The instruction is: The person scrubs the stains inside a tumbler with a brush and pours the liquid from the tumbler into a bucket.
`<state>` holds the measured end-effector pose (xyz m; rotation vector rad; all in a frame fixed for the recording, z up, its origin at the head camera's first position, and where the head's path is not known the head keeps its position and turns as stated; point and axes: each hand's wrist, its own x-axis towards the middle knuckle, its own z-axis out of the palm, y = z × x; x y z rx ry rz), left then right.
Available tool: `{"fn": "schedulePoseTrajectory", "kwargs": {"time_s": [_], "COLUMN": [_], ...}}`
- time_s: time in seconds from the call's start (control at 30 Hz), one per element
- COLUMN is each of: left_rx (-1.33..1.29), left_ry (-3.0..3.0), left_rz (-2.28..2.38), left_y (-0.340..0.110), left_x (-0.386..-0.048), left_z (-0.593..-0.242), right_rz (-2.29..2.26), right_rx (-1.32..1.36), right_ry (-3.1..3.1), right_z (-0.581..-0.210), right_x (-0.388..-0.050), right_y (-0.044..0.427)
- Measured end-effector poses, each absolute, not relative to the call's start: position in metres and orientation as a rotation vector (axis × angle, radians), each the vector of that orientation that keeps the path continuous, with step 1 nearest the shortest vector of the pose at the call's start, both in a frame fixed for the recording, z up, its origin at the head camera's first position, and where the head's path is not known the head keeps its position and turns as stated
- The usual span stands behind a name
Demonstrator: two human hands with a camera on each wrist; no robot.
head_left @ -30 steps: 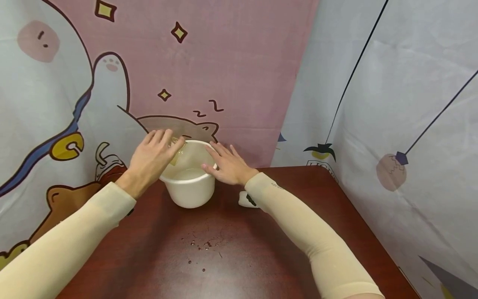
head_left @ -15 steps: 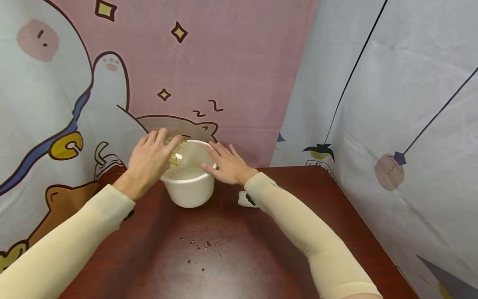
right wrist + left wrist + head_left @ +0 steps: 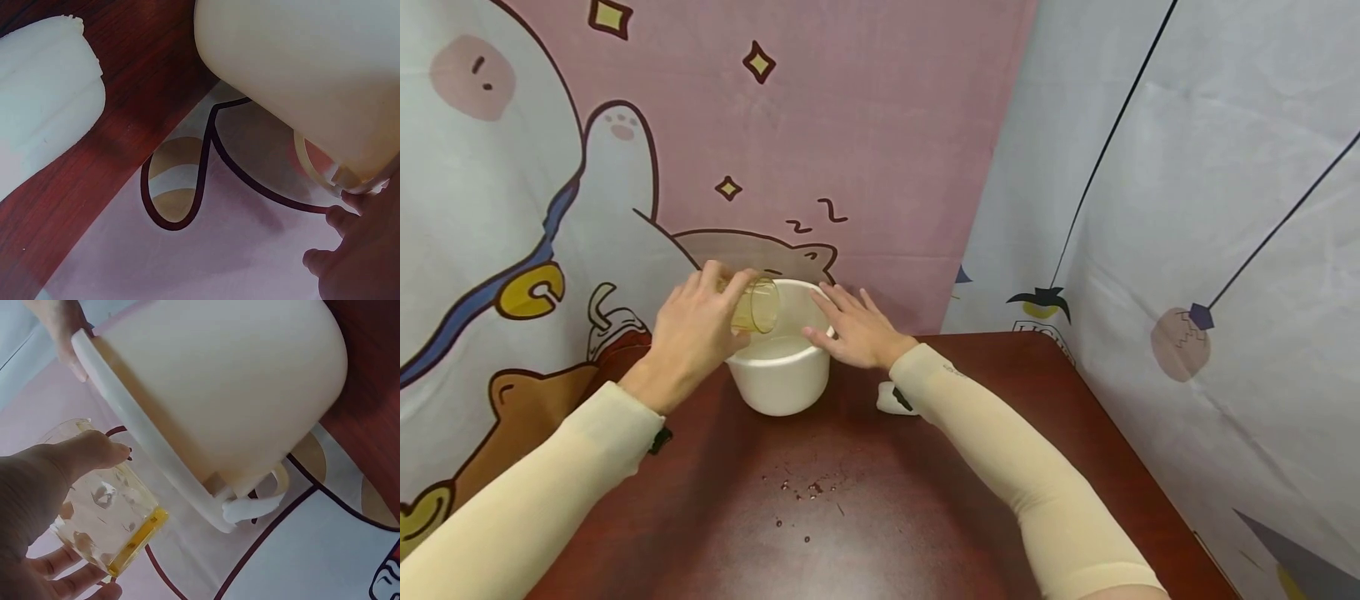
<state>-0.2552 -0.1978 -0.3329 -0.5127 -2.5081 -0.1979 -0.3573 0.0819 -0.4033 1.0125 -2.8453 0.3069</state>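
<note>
My left hand (image 3: 694, 333) grips a clear, yellow-tinted glass (image 3: 756, 307) over the left side of a white plastic bucket (image 3: 780, 386). The glass is tipped on its side. In the left wrist view, my thumb and fingers wrap round the faceted glass (image 3: 103, 503), whose thick amber base shows, just off the bucket's rim (image 3: 134, 419). My right hand (image 3: 863, 333) rests on the bucket's right rim with fingers spread and nearly straight. The right wrist view shows these fingertips (image 3: 342, 220) by the bucket's handle loop (image 3: 306, 156).
A white folded-looking item (image 3: 892, 399) lies on the dark red table (image 3: 880, 517), partly behind the right forearm. Several water drops (image 3: 811, 490) spot the table in front of the bucket. A printed curtain (image 3: 880, 125) hangs close behind and to the right.
My left hand has turned and drawn slightly left, tilting the glass so that more of it shows. My right hand stays on the bucket's rim.
</note>
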Motion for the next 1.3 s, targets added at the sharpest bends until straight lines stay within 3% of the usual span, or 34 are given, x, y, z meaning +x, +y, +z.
{"fn": "schedulePoseTrajectory", "kwargs": {"time_s": [1.3], "left_rx": [-0.399], "left_ry": [-2.433], "left_rz": [-0.701], "left_y": [-0.167], "left_x": [-0.195], "left_z": [-0.358], "right_rz": [0.308], "right_rx": [1.014], "right_ry": [-2.846], "right_z": [-0.402], "right_x": [-0.356], "right_y": [0.082]}}
